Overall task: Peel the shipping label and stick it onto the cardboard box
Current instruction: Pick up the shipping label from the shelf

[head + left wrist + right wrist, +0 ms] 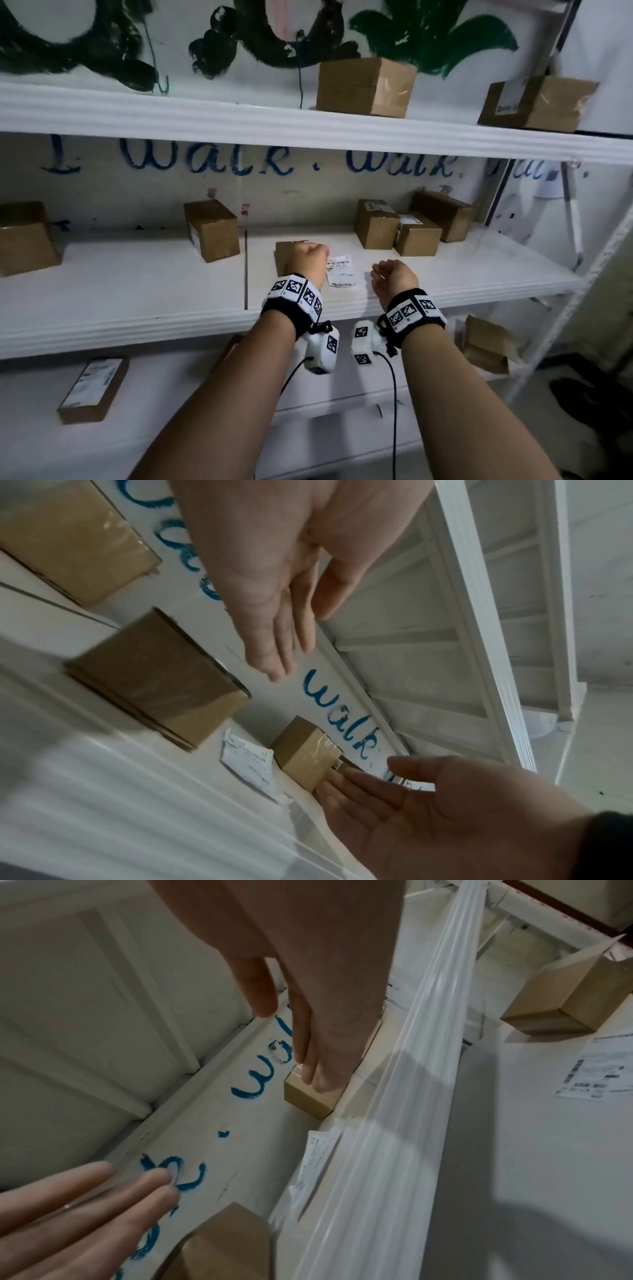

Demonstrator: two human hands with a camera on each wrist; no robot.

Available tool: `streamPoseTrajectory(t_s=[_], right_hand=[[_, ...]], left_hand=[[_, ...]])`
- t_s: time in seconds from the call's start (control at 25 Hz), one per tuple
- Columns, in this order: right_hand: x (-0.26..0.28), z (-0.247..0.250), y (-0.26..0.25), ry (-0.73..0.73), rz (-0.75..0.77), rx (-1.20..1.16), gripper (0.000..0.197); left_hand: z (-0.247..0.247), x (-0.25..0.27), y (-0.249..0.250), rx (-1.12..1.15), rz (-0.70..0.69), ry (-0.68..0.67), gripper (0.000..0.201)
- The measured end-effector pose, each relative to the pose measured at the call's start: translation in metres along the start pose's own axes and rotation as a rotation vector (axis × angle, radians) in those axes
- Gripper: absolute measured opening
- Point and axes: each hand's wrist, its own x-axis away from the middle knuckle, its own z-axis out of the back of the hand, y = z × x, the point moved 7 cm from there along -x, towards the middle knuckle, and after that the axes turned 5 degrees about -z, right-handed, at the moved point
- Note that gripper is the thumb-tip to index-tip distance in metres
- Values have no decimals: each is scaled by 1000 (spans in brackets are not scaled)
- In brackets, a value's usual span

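Observation:
A small plain cardboard box [283,256] stands on the white middle shelf [137,294], partly hidden behind my left hand [311,260]. The left wrist view shows this box [161,685] below my left hand [274,601], whose fingers are straight and hold nothing. A white shipping label sheet [339,271] lies flat on the shelf just right of the box, also visible as the label [250,761]. My right hand [394,277] hovers to the right of the label, palm open and empty, and shows as the right hand [411,804]. Neither hand touches the label.
Two labelled boxes [376,222] [416,234] and a third behind them stand at the back right of the shelf. More boxes sit at the left [212,229] [24,236]. The upper shelf carries two boxes [366,87]. A flat labelled box [94,389] lies on the lower shelf.

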Motion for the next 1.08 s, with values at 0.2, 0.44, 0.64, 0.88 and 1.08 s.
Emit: streamPoseTrajectory(t_s=[0.2, 0.44, 0.64, 0.88, 1.08], right_hand=[[-27, 5, -5, -28, -69, -18, 44], [-62, -14, -10, -105, -191, 3, 27], [-84, -27, 2, -188, -275, 21, 29], [-103, -27, 2, -172, -240, 78, 11], [-94, -32, -2, -276, -193, 509, 10]], left_hand=[[-47, 0, -10, -42, 69, -92, 26], [-57, -16, -28, -66, 179, -13, 13], [-65, -19, -37, -143, 207, 19, 13], [-57, -18, -28, -211, 182, 43, 19], [-60, -14, -25, -144, 227, 29, 19]])
